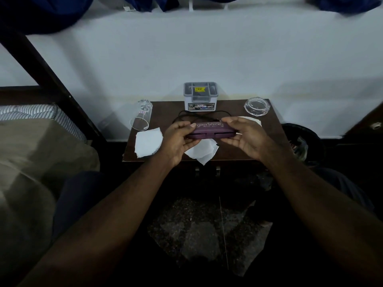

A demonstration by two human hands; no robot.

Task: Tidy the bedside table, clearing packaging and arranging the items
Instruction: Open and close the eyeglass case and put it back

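A purple oblong hard-shell spectacle case [211,131] with pale lettering on its lid is held over the front of the dark brown wooden bedside table [248,151]. Its left end is gripped by the left hand [176,141], thumb on top and fingers curled beneath. Its right end is gripped by the right hand [246,137], fingers curled over the top edge. Beneath the case, a crumpled white paper sheet [202,152] is draped over the table's front edge, and a torn white paper sheet [148,142] is laid flat to its left. A thin black cable [186,114] is looped just behind the case. Further back, a clear glass tumbler [141,116] is laid on its side at the left edge, a clear round glass dish [257,106] is set at the right rear corner, and a grey-and-white plastic organiser box [200,96] is stood by the wall.
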